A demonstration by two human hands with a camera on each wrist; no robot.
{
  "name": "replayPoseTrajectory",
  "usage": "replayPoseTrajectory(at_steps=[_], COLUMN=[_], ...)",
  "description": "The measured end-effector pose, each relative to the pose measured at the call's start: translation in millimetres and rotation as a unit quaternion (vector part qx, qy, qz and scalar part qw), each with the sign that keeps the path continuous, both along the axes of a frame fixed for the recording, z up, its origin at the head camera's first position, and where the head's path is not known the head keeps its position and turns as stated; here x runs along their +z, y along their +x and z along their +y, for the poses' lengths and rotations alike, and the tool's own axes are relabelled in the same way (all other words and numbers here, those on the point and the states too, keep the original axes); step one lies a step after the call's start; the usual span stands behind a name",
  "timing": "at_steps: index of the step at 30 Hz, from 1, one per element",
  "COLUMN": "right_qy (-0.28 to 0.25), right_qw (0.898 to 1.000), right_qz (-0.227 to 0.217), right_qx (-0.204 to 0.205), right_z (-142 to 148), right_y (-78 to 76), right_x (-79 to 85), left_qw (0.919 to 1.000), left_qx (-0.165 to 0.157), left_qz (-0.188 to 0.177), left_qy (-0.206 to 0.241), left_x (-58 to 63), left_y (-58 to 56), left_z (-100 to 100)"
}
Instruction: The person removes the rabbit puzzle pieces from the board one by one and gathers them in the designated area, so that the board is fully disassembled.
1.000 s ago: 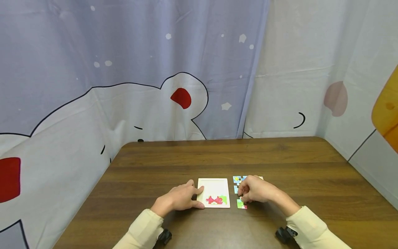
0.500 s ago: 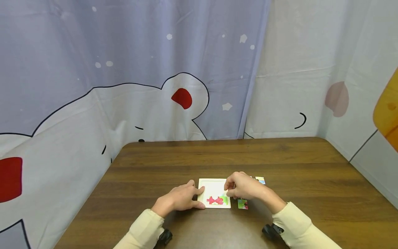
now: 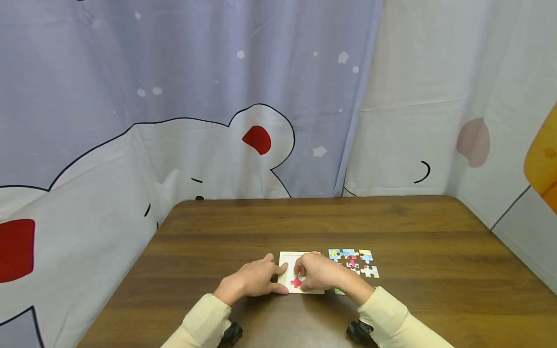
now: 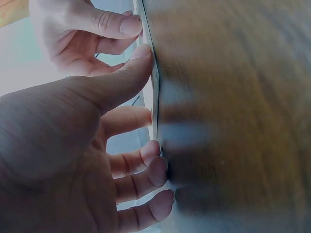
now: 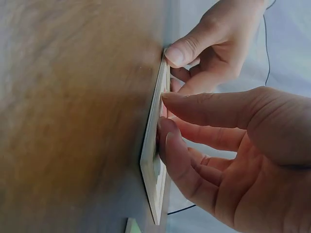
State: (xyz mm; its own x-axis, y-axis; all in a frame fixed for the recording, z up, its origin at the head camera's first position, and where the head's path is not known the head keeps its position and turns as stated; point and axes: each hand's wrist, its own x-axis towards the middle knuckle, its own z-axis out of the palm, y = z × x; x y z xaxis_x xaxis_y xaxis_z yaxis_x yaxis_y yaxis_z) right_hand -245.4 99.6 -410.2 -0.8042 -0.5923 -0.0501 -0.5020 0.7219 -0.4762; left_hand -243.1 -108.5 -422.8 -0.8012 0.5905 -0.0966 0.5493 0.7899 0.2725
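A pale, shallow puzzle tray [image 3: 292,253] lies on the table, with a pink puzzle piece [image 3: 297,282] showing inside it near the front. My left hand [image 3: 252,277] rests at the tray's left edge, thumb at the near corner and index finger farther up; the other fingertips touch the table. Over the tray, my right hand [image 3: 321,271] is bent down, thumb and fingertips pinching a small puzzle piece right at the surface. That piece is mostly hidden by the fingers. In the right wrist view some pink shows between thumb and index, and the tray [image 5: 151,187] lies flat beneath them.
Several loose puzzle pieces [image 3: 352,263] lie right of the tray, partly covered by the right forearm. A green piece [image 3: 339,291] peeks out below that arm. The wooden table [image 3: 243,222] reaches back to a printed curtain [image 3: 196,154].
My right hand has moved left from the loose pieces, carrying one onto the tray, and now reaches down at its front part. The left hand stays at the tray's edge.
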Motion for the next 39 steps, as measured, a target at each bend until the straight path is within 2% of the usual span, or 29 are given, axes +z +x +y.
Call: replayPoseTrajectory(at_steps=[15, 19, 27, 32, 39], right_qy=[0.002, -0.013, -0.057, -0.098, -0.132], right_qw=[1.0, 1.0, 0.996, 0.986, 0.979], right_qz=[0.0, -0.01, -0.069, -0.127, -0.155], right_qx=[0.01, 0.02, 0.029, 0.035, 0.033], right_z=[3, 5, 11, 15, 17], right_y=[-6.3, -8.3, -12.6, -14.8, -15.9], right_x=[-4.0, -5.0, -5.3, -5.0, -6.3], left_qw=[1.0, 1.0, 1.0, 1.0, 1.0], left_qx=[-0.002, -0.004, -0.004, -0.001, -0.002], left_qz=[0.0, 0.0, -0.004, -0.004, -0.004], left_qy=[-0.002, -0.004, -0.004, -0.006, -0.007], left_x=[2.2, 1.2, 0.7, 0.9, 0.1], left_y=[-0.7, -0.5, 1.1, 0.4, 0.3], left_z=[-1, -1, 0, 0, 1])
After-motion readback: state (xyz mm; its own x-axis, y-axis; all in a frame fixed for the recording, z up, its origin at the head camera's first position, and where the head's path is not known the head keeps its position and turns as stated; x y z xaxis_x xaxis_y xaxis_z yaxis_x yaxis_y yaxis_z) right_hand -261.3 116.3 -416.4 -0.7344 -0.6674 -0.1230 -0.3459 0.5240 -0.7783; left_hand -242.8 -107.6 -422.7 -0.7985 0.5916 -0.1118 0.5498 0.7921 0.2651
